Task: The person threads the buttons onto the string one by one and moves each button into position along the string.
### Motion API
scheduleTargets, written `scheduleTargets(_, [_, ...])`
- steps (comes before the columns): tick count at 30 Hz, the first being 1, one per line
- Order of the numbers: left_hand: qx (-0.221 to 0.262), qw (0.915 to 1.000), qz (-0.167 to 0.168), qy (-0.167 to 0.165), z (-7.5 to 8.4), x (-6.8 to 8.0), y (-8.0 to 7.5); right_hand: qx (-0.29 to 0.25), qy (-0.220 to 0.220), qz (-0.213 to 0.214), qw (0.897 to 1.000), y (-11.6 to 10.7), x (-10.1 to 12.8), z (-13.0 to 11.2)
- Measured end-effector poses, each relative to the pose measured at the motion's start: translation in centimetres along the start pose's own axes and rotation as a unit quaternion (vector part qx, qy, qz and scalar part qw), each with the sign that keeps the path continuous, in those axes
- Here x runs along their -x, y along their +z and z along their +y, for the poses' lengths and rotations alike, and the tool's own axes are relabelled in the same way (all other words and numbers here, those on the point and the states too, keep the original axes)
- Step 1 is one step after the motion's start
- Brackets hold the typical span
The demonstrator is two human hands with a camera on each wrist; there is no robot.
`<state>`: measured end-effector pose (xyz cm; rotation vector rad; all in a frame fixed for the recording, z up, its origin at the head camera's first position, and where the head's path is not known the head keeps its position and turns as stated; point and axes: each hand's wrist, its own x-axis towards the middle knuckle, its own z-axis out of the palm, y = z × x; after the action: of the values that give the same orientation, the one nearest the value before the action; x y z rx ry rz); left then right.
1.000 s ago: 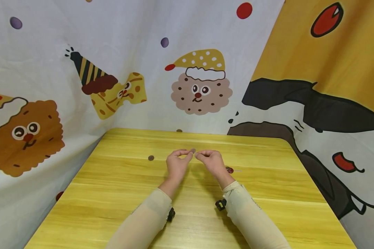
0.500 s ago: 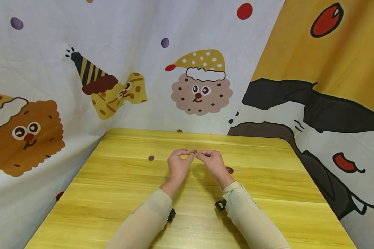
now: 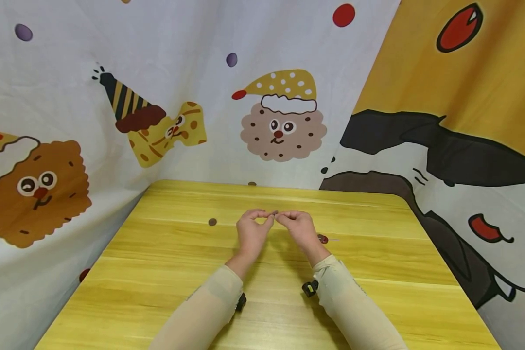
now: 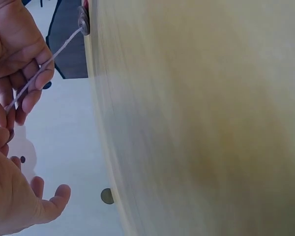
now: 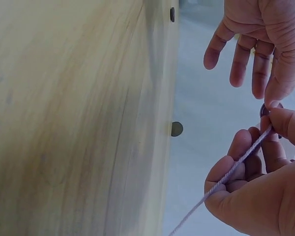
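Note:
Above the far middle of the table, my left hand point(image 3: 252, 235) pinches a small round dark button point(image 5: 264, 109) between thumb and fingertip. My right hand point(image 3: 300, 229) pinches a pale purple string point(image 5: 229, 171) close to its end, right at that button. From the right fingers the string slants down across the palm to a few buttons point(image 4: 84, 21) on the table, brown and red, lying just right of the right wrist in the head view. The fingertips partly cover the held button and the string's end.
Another brown button point(image 3: 212, 222) lies flat on the wooden table point(image 3: 271, 301), left of the left hand. A printed cartoon curtain point(image 3: 192, 48) hangs behind and beside the table. Both wrists carry small black cameras.
The left hand has shifted slightly right, bringing its button up to the right fingertips, and the button has turned more edge-on. My right hand stays nearly still.

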<state>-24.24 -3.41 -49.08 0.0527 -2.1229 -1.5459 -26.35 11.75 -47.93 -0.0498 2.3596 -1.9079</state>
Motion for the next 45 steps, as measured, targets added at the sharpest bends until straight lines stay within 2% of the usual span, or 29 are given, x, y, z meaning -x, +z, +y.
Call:
scheduleTargets(7, [-0.017,0.9997,0.006,0.015,0.4,-0.1,0.0,-0.007,0.004,-0.001,1.000,0.0,0.2,-0.2])
scheduleTargets(11, [-0.028,0.9989,0.011,0.036,0.5,-0.1,0.0,-0.015,0.013,-0.001,1.000,-0.1,0.1,-0.2])
scheduleTargets(19, [-0.041,0.9972,-0.003,0.062,0.6,0.0,0.0,-0.020,0.028,0.000,0.999,-0.3,0.2,-0.3])
scheduleTargets(33, [0.001,0.9937,-0.097,0.056,0.4,-0.4,-0.6,-0.012,0.017,-0.005,1.000,-0.6,0.2,-0.5])
scheduleTargets(36, [0.006,0.9932,-0.110,0.039,0.3,-0.4,-0.7,-0.008,0.011,-0.008,1.000,-0.7,0.2,-0.5])
scheduleTargets(42, [0.044,0.9890,-0.135,-0.040,0.3,-0.3,-1.0,-0.008,0.005,-0.016,1.000,-0.8,0.4,-0.5])
scheduleTargets(45, [0.049,0.9878,-0.139,-0.050,0.3,-0.3,-1.1,-0.006,0.003,-0.016,1.000,-0.9,0.4,-0.5])
